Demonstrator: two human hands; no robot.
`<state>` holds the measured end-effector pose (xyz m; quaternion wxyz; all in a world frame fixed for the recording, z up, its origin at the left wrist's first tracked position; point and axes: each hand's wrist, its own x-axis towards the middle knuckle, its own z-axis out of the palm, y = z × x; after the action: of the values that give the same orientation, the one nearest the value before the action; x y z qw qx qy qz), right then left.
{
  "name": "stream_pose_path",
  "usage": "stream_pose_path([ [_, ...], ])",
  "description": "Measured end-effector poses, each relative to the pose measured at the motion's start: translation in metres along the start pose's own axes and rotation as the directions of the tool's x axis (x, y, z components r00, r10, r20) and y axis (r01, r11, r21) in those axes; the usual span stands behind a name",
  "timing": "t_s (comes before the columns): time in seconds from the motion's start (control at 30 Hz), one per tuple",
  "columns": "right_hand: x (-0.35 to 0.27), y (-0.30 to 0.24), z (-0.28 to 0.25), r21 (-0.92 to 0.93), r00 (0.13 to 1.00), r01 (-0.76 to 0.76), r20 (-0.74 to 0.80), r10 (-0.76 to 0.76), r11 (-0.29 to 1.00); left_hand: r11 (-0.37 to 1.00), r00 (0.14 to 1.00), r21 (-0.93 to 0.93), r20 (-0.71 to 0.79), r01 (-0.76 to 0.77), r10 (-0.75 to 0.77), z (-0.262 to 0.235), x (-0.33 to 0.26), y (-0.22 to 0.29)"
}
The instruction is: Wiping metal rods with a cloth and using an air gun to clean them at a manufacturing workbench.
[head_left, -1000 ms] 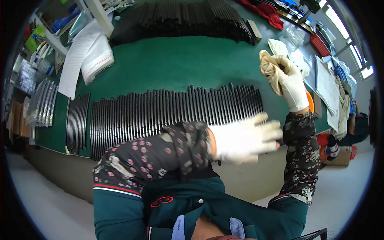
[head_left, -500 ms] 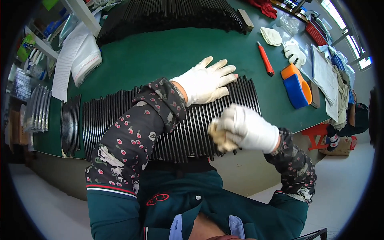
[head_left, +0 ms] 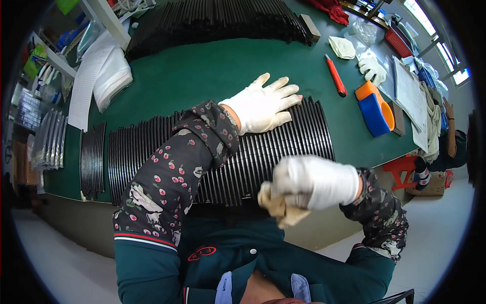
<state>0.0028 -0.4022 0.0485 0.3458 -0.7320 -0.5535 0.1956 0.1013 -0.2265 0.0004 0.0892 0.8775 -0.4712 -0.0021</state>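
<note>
Side by side on the green table lies a row of slim black rods (head_left: pixel 223 182), with light marks across their middles. My left hand (head_left: pixel 260 106), in a white glove, rests flat on the far ends of the rods with its fingers spread. In a white glove too, my right hand (head_left: pixel 309 182) is closed around a crumpled tan cloth (head_left: pixel 286 207). It is over the near ends of the rods at the table's front edge, somewhat blurred. Whether the cloth touches the rods I cannot tell. A smaller group of black rods (head_left: pixel 92 159) lies apart at the left.
A large pile of black rods (head_left: pixel 217 23) lies at the back, with a block (head_left: pixel 310 28) beside it. Right are a red utility knife (head_left: pixel 335 76), an orange-and-blue tape dispenser (head_left: pixel 374 109), a folded cloth (head_left: pixel 342 47) and a spare glove (head_left: pixel 373 69). Plastic bags (head_left: pixel 111 76) lie left.
My right hand has moved toward me with the cloth, from over the rods to their near ends. My left hand has stayed nearly in place, its fingers still spread.
</note>
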Motion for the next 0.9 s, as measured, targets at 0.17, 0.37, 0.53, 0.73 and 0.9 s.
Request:
stream_pose_path([
  [0.17, -0.013, 0.023, 0.001, -0.33, 0.931, -0.209, -0.355, 0.084, 0.921, 1.0, 0.999, 0.01, -0.028, -0.022, 0.022, 0.0, 0.003, 0.002],
  [0.37, -0.072, -0.013, -0.027, 0.156, 0.845, -0.218, -0.464, 0.267, 0.963, 0.982, 0.99, 0.149, -0.07, -0.114, 0.126, -0.01, 0.0, 0.006],
  [0.53, -0.125, -0.001, -0.025, 0.579, 0.312, -0.178, -0.733, 0.604, 0.795, 0.954, 0.953, -0.005, -0.048, -0.301, 0.3, -0.008, 0.013, 0.034],
  [0.73, -0.132, 0.008, -0.021, 0.584, 0.313, -0.239, -0.71, 0.631, 0.775, 0.948, 0.946, 0.033, -0.059, -0.317, 0.318, 0.006, 0.038, 0.043],
  [0.9, -0.111, 0.019, -0.022, 0.224, 0.41, -0.469, -0.802, 0.435, 0.854, 0.952, 0.952, 0.029, -0.03, -0.304, 0.305, 0.008, 0.065, 0.055],
])
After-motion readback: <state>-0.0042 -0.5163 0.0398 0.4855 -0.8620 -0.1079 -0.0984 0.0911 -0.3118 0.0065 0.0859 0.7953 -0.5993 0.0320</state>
